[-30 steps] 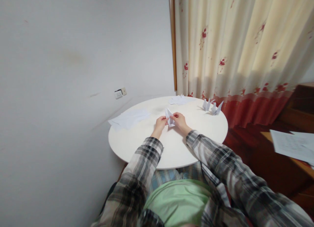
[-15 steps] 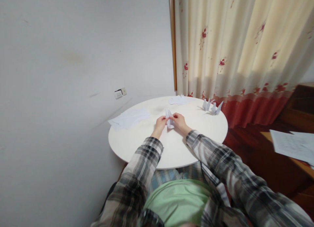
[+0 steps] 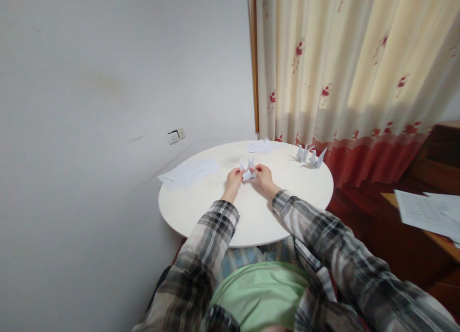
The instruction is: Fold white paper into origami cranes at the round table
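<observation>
A small white folded paper figure (image 3: 247,170) with two upright points is held just above the round white table (image 3: 201,212). My left hand (image 3: 234,179) pinches its left side. My right hand (image 3: 263,175) pinches its right side. Both hands have their fingers closed on the paper, and plaid sleeves cover my forearms.
A loose stack of white sheets (image 3: 189,173) lies at the table's left edge. More folded paper (image 3: 262,145) sits at the far rim, and two finished paper cranes (image 3: 311,156) stand at the back right. A floral curtain (image 3: 345,73) hangs behind. Papers (image 3: 427,210) rest on a wooden surface at right.
The paper figure has spread from one upright point into two separate points. My hands have drawn slightly apart, staying in the same spot on the table.
</observation>
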The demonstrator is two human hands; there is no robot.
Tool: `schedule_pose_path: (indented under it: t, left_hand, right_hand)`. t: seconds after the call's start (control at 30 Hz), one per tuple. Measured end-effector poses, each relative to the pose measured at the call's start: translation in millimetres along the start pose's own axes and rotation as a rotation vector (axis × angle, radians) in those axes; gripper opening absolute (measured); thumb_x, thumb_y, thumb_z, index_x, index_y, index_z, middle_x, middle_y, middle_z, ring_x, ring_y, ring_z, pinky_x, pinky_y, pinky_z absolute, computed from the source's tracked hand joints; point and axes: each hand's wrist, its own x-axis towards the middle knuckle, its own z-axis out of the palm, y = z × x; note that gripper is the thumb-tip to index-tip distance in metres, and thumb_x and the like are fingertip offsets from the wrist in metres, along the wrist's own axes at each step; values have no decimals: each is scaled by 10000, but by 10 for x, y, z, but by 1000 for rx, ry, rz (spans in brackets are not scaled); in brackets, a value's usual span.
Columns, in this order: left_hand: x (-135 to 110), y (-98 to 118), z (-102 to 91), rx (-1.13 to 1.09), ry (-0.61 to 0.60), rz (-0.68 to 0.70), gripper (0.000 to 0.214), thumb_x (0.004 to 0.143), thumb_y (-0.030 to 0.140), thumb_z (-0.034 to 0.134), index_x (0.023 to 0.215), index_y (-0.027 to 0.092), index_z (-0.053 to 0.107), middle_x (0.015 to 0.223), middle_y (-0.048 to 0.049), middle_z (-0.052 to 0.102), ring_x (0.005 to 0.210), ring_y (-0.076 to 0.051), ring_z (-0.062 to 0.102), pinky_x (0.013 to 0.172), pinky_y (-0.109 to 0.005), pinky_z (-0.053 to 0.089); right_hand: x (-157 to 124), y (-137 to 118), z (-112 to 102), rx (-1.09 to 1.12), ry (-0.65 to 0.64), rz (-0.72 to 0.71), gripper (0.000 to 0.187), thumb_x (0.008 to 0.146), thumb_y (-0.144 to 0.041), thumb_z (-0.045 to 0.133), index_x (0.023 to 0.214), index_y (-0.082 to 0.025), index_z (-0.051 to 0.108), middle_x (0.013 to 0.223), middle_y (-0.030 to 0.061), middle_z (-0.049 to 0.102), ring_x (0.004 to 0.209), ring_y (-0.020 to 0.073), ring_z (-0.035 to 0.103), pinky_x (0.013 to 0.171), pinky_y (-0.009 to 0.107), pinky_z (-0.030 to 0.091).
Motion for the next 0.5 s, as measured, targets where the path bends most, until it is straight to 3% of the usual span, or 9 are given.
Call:
schedule_pose_path:
  t: [0.5]
  left_hand:
    - [-25, 51, 12, -106, 40, -34, 43, 724, 167, 576, 695, 137, 567, 697, -16, 592, 649, -117, 553, 630, -242, 451]
  right_hand:
    - [42, 36, 7, 64, 40, -4, 180, 655, -322, 577, 555, -182, 526, 555, -24, 537, 569, 120, 456, 577, 253, 329]
